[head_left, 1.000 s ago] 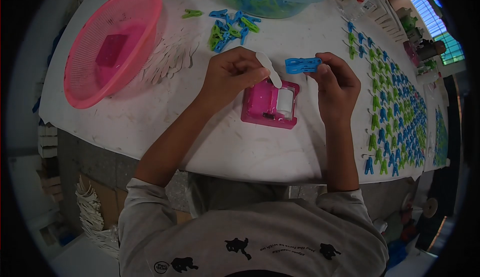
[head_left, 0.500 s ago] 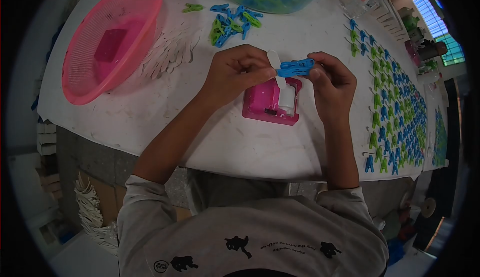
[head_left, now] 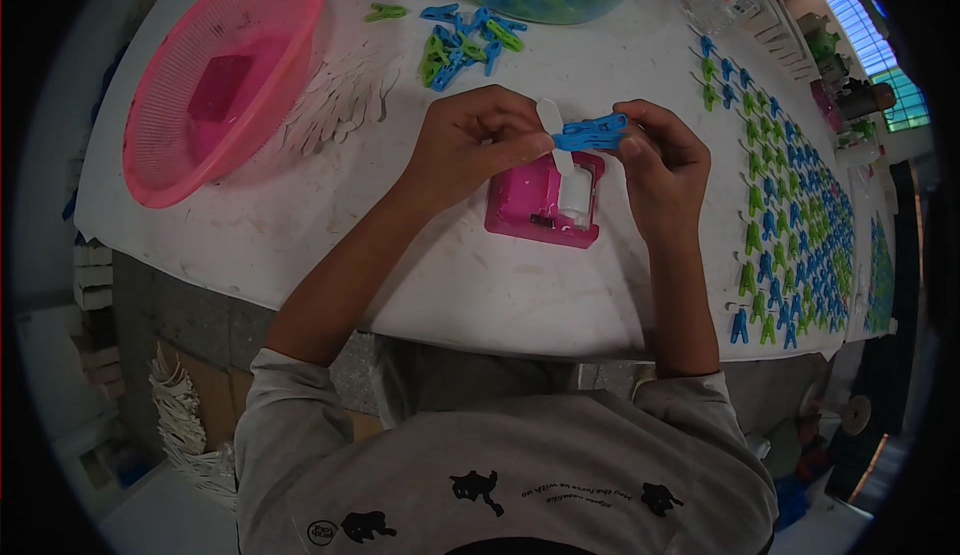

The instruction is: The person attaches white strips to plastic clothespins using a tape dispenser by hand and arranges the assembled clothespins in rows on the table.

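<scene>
A flat white strip with rounded ends (head_left: 548, 113) is pinched between the thumb and fingers of my left hand (head_left: 482, 135). My right hand (head_left: 662, 151) grips one end of a blue clothespin (head_left: 590, 135). The clothespin's other end meets the strip at my left fingertips; whether it clamps the strip I cannot tell. Just below my hands, a pink holder (head_left: 520, 200) with a white cylinder (head_left: 575, 198) in it rests on the white table (head_left: 450, 285).
A pink basket (head_left: 310, 15) stands at left, beside a pile of white strips (head_left: 340, 100). Loose blue and green clothespins (head_left: 470, 45) lie ahead, near a clear tub (head_left: 545, 0) of more. Rows of clothespins (head_left: 790, 225) cover the right side.
The blue clothespin has turned slightly in my right fingers. My left hand keeps its hold on the white strip, almost still.
</scene>
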Demonstrator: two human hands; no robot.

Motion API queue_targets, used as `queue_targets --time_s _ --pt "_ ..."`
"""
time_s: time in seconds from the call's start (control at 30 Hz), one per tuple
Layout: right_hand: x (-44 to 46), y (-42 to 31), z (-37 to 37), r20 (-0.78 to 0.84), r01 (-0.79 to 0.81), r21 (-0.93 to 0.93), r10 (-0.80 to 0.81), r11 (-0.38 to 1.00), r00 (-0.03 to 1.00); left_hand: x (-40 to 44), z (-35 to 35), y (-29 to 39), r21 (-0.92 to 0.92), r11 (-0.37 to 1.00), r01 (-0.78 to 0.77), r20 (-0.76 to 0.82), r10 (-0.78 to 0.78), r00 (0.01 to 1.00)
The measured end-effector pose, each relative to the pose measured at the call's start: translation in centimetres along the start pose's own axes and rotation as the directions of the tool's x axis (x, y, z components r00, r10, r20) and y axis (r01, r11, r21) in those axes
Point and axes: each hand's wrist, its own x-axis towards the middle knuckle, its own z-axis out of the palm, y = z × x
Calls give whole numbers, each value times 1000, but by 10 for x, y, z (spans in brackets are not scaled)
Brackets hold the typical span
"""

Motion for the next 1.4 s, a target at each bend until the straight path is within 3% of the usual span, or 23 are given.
queue_targets --time_s 0.83,1.13,1.23,1.3,1.33,1.4 --pt "-1 1 3 12 -14 13 14 1000 1000 -1 -4 -2 -51 999 12 26 -10 1000" --pt "3 -7 2 89 -45 30 42 999 995 -1 -4 -1 -41 999 -4 70 6 997" --pt "8 -20 -1 247 38 -153 1 988 969 1 -4 0 -16 1000 -8 77 9 997" --pt "11 -24 -3 403 212 -452 -14 866 915 1 -7 0 -3 1000 -13 66 13 998" --pt "11 -27 -1 420 214 -462 -1 860 908 1 -8 0 20 999 -32 103 30 994" --pt "11 -37 5 450 285 -660 62 695 891 0 -10 0 30 998 -54 129 50 990"
